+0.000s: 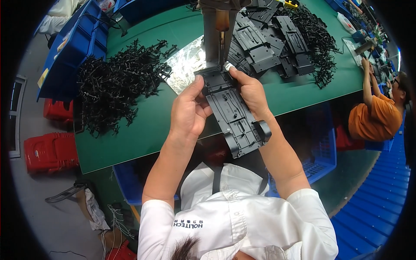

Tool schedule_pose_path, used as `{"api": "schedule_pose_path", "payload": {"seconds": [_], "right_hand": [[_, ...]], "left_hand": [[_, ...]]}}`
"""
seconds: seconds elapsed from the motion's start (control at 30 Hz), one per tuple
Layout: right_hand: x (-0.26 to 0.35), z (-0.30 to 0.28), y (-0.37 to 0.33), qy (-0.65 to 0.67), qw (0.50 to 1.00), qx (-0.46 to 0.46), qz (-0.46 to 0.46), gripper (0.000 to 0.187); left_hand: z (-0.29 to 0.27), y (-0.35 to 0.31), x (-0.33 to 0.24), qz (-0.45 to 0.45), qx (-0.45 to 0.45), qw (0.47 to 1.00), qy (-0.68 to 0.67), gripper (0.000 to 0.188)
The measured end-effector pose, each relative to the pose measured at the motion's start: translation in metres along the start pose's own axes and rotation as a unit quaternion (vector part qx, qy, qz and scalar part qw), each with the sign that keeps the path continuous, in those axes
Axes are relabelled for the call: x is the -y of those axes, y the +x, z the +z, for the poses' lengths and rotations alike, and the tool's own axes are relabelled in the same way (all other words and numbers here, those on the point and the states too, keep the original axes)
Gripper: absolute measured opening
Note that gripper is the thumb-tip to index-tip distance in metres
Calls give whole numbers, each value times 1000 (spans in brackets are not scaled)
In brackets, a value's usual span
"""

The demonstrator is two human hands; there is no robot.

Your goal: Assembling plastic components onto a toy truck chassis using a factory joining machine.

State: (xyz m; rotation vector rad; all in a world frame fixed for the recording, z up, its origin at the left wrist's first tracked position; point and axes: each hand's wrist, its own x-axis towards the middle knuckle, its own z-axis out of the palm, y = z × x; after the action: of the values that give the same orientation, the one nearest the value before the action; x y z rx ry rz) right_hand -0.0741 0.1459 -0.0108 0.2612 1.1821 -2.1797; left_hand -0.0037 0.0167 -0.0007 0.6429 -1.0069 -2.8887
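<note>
Between my two hands I hold a long black plastic chassis plate [232, 108], with ribs, small posts and two curved wings at its near end. My left hand [189, 108] is closed on its left edge, thumb along the side. My right hand [251, 93] grips the far right edge, thumb near the top corner. The plate's far end lies under the thin vertical tip of a bench machine [222, 39], apparently a screwdriver or press. Whether the tip touches the plate, I cannot tell. Below that end is a shiny metal sheet [186, 60] on the green table [156, 147].
A heap of small black plastic parts [119, 86] covers the table's left; another such heap [318, 39] lies far right. Several black chassis plates [260, 47] are stacked behind my right hand. Blue bins [73, 56] stand at left, red stools [52, 151] below. A person in orange [377, 115] works at right.
</note>
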Motion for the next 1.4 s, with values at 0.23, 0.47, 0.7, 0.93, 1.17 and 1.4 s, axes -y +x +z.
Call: {"api": "schedule_pose_path", "payload": {"seconds": [0.23,0.47,0.7,0.93,1.17,1.4], "right_hand": [[1,1,-2,9,1000,-3,1,31],[0,-3,1,13,1000,-1,-6,31],[-2,-3,3,19,1000,8,-9,30],[-2,-6,5,15,1000,5,-7,30],[0,-6,2,8,1000,-5,-16,30],[-1,-3,0,6,1000,-1,0,30]], "left_hand": [[1,0,1,3,-3,1000,2,26],[3,0,0,5,2,1000,3,26],[1,0,0,8,1,1000,-1,26],[2,1,0,4,8,1000,2,26],[3,4,4,5,5,1000,3,26],[-1,2,4,-4,-2,1000,1,28]]}}
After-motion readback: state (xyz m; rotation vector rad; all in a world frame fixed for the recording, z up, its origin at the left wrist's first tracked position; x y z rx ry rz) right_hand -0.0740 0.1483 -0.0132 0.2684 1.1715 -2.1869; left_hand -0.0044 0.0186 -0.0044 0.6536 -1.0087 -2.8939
